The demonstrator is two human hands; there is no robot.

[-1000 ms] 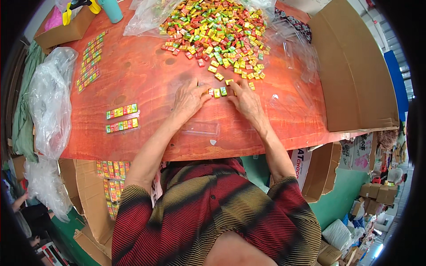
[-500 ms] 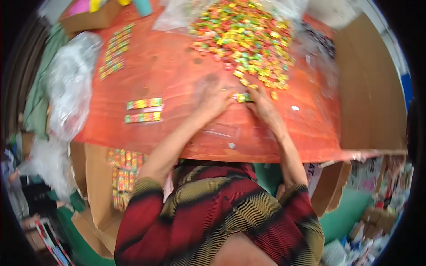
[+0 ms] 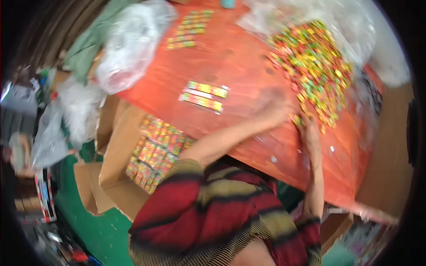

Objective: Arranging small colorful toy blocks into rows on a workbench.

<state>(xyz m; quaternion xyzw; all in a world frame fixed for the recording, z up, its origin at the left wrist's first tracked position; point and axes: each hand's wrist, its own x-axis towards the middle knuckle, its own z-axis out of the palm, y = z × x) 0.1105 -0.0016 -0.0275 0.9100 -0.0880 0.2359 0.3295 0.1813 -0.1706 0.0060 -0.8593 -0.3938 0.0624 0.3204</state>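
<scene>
Table [image 3: 248,53], red-orange, is running from upper left to lower right of the frame. Open cardboard carton [image 3: 117,159] is sitting at lower left, below the table edge, with packed rows of multicoloured packets [image 3: 155,153] filling much of what's showing. Heap of loose box-shaped packets [image 3: 317,71], yellow, red and green, is lying upper right, with clear plastic sheeting [image 3: 353,29] bunching behind it. Clear plastic bag [image 3: 133,42] is resting upper left.

Both hands are working right of centre, at the heap's near edge. Left hand [image 3: 279,108] is reaching in from the left, blurring badly; can't tell if its fingers are wide, narrow or gripping. Right hand [image 3: 309,126] is bending its fingers at the right end of a small cluster of packets [image 3: 295,119]; can't tell if it's pinching one. That cluster is sitting between the hands.

Progress, my read: grouped strips [image 3: 191,29] at upper centre-left look done, as do the two separate strips, upper [image 3: 207,88] and lower [image 3: 202,102], lying parallel near centre. Cluster at the hands is looking partial. Heap is leaving plenty ungrouped. Exact counts aren't resolving.
</scene>
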